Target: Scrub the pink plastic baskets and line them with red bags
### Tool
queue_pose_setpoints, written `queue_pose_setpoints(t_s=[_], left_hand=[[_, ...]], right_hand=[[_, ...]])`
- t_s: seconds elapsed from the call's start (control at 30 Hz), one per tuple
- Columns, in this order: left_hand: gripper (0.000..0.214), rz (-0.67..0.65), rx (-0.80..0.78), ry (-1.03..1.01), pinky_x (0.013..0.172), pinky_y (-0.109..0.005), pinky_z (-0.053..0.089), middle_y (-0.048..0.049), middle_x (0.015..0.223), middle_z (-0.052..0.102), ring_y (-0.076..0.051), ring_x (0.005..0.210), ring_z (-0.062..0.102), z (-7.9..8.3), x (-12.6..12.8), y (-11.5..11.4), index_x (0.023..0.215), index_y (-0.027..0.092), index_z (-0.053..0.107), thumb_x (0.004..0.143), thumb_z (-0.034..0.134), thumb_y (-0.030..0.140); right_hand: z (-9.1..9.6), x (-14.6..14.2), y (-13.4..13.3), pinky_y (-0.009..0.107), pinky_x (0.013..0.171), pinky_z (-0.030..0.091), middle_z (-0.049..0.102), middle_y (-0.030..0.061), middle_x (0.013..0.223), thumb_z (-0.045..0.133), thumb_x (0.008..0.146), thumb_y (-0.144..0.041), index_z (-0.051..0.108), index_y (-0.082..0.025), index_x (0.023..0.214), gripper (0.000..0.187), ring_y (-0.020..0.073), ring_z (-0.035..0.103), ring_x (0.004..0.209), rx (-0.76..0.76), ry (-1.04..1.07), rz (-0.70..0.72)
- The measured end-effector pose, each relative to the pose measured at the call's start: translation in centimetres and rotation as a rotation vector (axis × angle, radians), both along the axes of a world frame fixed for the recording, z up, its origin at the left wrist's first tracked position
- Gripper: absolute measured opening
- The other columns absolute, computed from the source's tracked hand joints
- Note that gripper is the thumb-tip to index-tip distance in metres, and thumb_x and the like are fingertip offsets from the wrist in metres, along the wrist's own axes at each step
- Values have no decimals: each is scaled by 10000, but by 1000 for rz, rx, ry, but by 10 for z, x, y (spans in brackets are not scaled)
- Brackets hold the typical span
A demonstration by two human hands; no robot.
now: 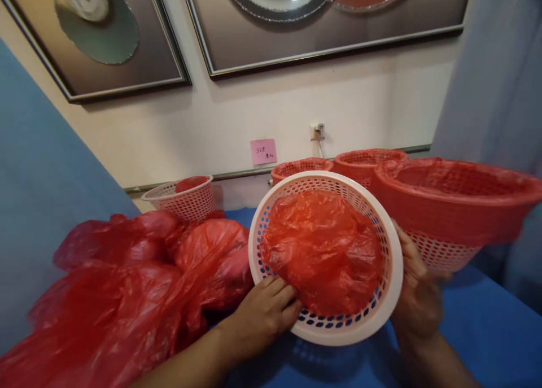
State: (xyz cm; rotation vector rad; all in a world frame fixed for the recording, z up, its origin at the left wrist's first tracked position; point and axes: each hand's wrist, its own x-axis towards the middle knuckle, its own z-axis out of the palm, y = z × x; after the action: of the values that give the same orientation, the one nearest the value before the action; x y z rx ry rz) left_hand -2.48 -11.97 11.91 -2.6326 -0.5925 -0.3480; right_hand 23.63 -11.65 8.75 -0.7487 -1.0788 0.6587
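Across the blue desk (499, 314), on the left, spreads a heap of red bags (105, 297), cut off by the frame. Red-lined baskets (461, 207) stand to the right, the rear ones partly hidden. Between them, a white basket (393, 264) tilts its mouth toward the wearer; its base is out of sight. Inside it, below the rim, lies a crumpled red bag (324, 252). The left hand (273, 302) holds the near-left rim, fingers curled beside the bag; whether they also pinch plastic, I cannot tell. The right hand (421, 286), blurred and partly behind the basket, rests against its outer right side, grip unclear. The step looks like settling the bag as a liner; next would probably call for finding its mouth and spreading it over the rim. Writing on the pink note (263, 151) is hard to read.
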Motion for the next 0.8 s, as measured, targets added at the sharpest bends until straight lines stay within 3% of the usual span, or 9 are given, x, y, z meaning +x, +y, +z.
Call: queue_pose_setpoints(t_s=[0.07, 0.13, 0.2, 0.33, 0.5, 0.63, 0.7, 0.77, 0.8], left_hand=[[197, 18, -12, 17, 699, -327, 450, -51, 878, 644, -194, 792, 584, 0, 0, -1, 1010, 173, 638, 1037, 443, 183], [168, 26, -78, 23, 721, -322, 463, -47, 883, 649, -190, 791, 588, 4, 0, -3, 1001, 192, 637, 1021, 471, 189], [123, 25, -209, 11, 787, -332, 490, -47, 955, 671, -197, 853, 611, 15, 0, -7, 1043, 220, 633, 979, 531, 197], [319, 27, -340, -121, 1037, -491, 467, -127, 1235, 654, -304, 1194, 583, 55, -3, -17, 1164, 204, 606, 849, 656, 206], [588, 40, -584, -181, 1088, -505, 490, -106, 1384, 621, -318, 1356, 538, 96, -12, -21, 1306, 291, 580, 803, 797, 504], [1113, 189, -418, -473, 1171, -658, 338, -178, 1654, 281, -403, 1533, 263, 94, -3, -1, 1597, 350, 208, 712, 843, 578], [1306, 265, -366, -470, 1182, -713, 257, -202, 1706, 60, -463, 1562, 81, 85, 7, 17, 1626, 327, 101, 621, 886, 611], [1359, 314, -392, -415, 1171, -702, 295, -218, 1705, 22, -490, 1552, 91, 74, 17, 34, 1631, 300, 86, 591, 916, 575], [1324, 329, -407, -404, 1161, -674, 339, -227, 1693, 103, -479, 1538, 182, 70, 20, 40, 1630, 286, 89, 623, 919, 506]], right_hand=[[3, -3, -13, 519, 1136, 441, 506, 98, 1531, 496, 946, -649, 391, -272, 1549, 719, 333, 498, 1396, -46, 63, -7], [1, -5, -20, 518, 1127, 458, 536, 87, 1510, 710, 871, -447, 456, -289, 1511, 707, 336, 524, 1371, -110, 110, -17], [-3, -5, -24, 526, 1092, 496, 574, 95, 1473, 730, 858, -355, 468, -294, 1506, 702, 337, 586, 1307, -159, 178, 15], [-4, -1, -27, 522, 987, 577, 622, 99, 1421, 690, 868, -280, 432, -310, 1529, 710, 324, 697, 1137, -206, 297, 25], [3, -8, -28, 522, 984, 582, 587, 93, 1464, 671, 862, -266, 444, -300, 1521, 698, 338, 663, 1201, -182, 302, -42], [3, -26, -31, 521, 981, 585, 604, 95, 1442, 674, 866, -286, 478, -292, 1491, 655, 338, 644, 1233, -154, 284, -58], [-1, -34, -35, 524, 994, 578, 587, 89, 1461, 656, 887, -292, 466, -304, 1498, 640, 333, 634, 1250, -127, 223, -28], [-6, -41, -37, 540, 1053, 536, 553, 75, 1496, 632, 904, -293, 425, -312, 1529, 658, 332, 580, 1321, -87, 130, -11], [-9, -43, -38, 548, 1087, 506, 538, 69, 1510, 625, 904, -293, 409, -309, 1542, 673, 334, 541, 1362, -69, 85, -17]])
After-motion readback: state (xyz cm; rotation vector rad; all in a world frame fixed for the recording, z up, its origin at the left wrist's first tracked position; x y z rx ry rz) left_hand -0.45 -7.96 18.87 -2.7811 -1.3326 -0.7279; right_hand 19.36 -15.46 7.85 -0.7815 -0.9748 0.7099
